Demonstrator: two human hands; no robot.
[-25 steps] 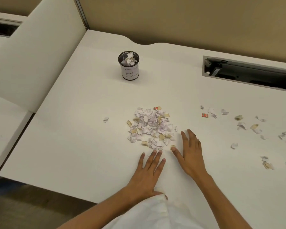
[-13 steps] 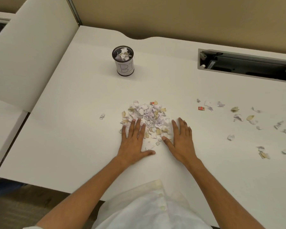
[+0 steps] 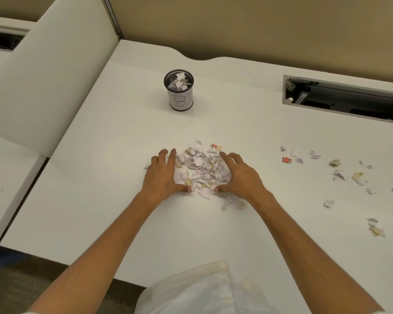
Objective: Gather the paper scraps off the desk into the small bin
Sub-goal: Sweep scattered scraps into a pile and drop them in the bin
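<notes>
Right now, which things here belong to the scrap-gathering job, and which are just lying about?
Job:
heap of white and tan paper scraps
scattered scraps to the right
small black mesh bin with white label
left hand and right hand, cupping the heap

Lying about:
grey cable tray recessed in the white desk
white side partition

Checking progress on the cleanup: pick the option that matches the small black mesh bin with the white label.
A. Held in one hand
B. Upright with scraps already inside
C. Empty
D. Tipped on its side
B: the small black mesh bin stands upright on the white desk, crumpled scraps visible at its mouth, both hands away from it.
</notes>
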